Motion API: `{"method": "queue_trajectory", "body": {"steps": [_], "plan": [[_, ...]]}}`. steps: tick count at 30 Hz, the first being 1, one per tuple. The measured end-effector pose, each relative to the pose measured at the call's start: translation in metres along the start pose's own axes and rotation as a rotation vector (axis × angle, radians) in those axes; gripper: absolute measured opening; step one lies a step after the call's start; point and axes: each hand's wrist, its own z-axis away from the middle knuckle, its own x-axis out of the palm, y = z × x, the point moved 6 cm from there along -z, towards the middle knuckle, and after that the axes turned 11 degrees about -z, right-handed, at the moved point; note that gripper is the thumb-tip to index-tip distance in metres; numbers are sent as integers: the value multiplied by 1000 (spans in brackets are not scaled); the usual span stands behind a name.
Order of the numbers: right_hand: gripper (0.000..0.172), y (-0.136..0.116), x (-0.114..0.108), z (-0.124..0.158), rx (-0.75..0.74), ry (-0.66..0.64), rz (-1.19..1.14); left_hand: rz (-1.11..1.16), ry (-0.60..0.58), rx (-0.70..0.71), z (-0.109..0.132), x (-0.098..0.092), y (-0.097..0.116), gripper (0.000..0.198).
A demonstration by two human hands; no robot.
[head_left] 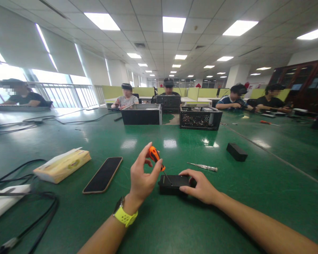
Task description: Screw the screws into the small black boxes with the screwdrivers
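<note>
My left hand [143, 178], with a yellow-green watch strap at its wrist, is closed on an orange and black screwdriver [156, 157]. The screwdriver tilts, and its thin shaft runs down to the top of a black rectangular box [166, 188]. Whether the tip sits in a screw is too small to tell. With thumb and fingers, my right hand [200, 185] grips the right end of that box, which rests on the green table [159, 225]. Just beyond the right hand lies a slim clear-handled screwdriver [205, 167].
Left of my hands are a phone [103, 175], a tissue pack [62, 164], black cables [46, 215] and a white power strip [7, 201]. A second black box [236, 151] lies to the right. Metal computer cases [141, 115] stand ahead. Several people sit around the table.
</note>
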Motion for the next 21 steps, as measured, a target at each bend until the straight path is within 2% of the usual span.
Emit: {"method": "queue_trajectory", "body": {"steps": [5, 15, 21], "plan": [[36, 0, 0, 0, -1, -5, 5, 158, -39, 27, 2, 3, 2, 52], [35, 0, 0, 1, -9, -10, 4, 0, 57, 65, 0, -3, 3, 54], [36, -1, 0, 1, 0, -9, 2, 103, 4, 74, 3, 0, 7, 56]]}}
